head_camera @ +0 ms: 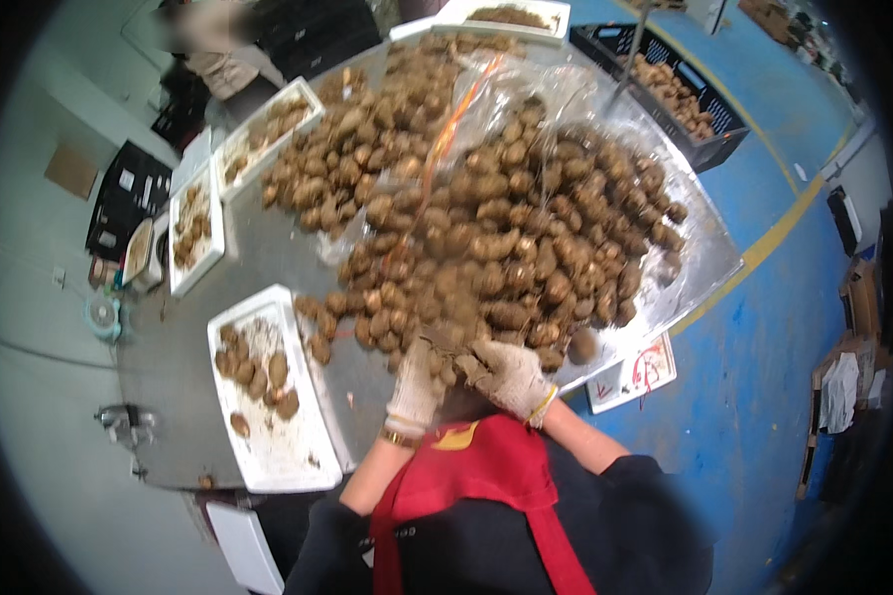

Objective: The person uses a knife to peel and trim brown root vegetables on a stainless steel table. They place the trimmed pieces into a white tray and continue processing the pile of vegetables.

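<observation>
A large pile of brown taro-like tubers (491, 253) covers the metal table (171, 401) before me, with clear plastic sheeting (565, 89) among them. My left hand (417, 383), in a soiled white knit glove, is at the near edge of the pile, with small tubers against its palm and fingers. My right hand (510, 375), gloved alike, is close beside it, its fingers bent at a brown piece; its exact hold is blurred. To the left, a white foam tray (316, 424) holds several loose tubers.
More white trays with tubers (219, 245) line the table's far left edge. A black crate (714, 152) of tubers stands beyond the right edge. A white lid (629, 394) lies below the right edge. Another person (223, 67) is at the far left.
</observation>
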A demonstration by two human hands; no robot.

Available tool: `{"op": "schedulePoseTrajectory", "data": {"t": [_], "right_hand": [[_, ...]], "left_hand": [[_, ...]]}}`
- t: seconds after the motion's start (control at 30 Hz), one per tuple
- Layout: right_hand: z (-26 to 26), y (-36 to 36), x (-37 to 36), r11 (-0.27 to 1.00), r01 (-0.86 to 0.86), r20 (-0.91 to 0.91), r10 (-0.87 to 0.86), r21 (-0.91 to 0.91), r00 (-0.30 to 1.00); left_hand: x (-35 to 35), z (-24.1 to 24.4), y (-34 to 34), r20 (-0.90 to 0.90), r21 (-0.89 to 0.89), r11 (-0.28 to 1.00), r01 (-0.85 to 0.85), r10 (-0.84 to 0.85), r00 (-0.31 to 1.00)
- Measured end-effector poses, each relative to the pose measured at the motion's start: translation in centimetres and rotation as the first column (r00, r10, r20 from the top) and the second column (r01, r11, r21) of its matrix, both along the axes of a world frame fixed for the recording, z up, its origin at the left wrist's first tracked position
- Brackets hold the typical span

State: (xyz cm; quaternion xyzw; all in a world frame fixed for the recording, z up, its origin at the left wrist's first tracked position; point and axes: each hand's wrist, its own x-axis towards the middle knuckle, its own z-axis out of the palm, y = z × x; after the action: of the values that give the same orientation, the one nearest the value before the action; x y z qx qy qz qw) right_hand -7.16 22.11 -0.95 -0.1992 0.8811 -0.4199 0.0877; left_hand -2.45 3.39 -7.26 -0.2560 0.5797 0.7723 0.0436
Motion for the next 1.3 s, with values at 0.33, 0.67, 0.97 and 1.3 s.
{"op": "schedulePoseTrajectory", "data": {"t": [0.33, 0.67, 0.97, 1.3], "right_hand": [[1.2, 0.8, -0.3, 0.998, -0.07, 0.012, 0.07, -0.005, 0.998], [0.2, 2.5, -1.3, 0.998, 0.048, 0.066, -0.051, 0.043, 0.997], [0.9, 1.3, -0.6, 0.999, 0.004, 0.047, -0.006, 0.036, 0.999], [-0.3, 3.8, -1.3, 0.984, 0.178, 0.039, -0.178, 0.018, 0.983]], "left_hand": [[0.5, 1.6, 0.9, -0.007, -0.693, 0.706, 0.142, -0.204, 0.979], [0.7, 4.5, 1.3, -0.279, -0.69, 0.717, 0.102, -0.393, 0.876], [2.0, -2.0, -1.6, -0.142, -0.989, 0.106, -0.101, -0.527, 0.838], [-0.5, 5.8, 1.6, -0.052, -0.005, 0.999, 0.043, -0.043, 0.998]]}}
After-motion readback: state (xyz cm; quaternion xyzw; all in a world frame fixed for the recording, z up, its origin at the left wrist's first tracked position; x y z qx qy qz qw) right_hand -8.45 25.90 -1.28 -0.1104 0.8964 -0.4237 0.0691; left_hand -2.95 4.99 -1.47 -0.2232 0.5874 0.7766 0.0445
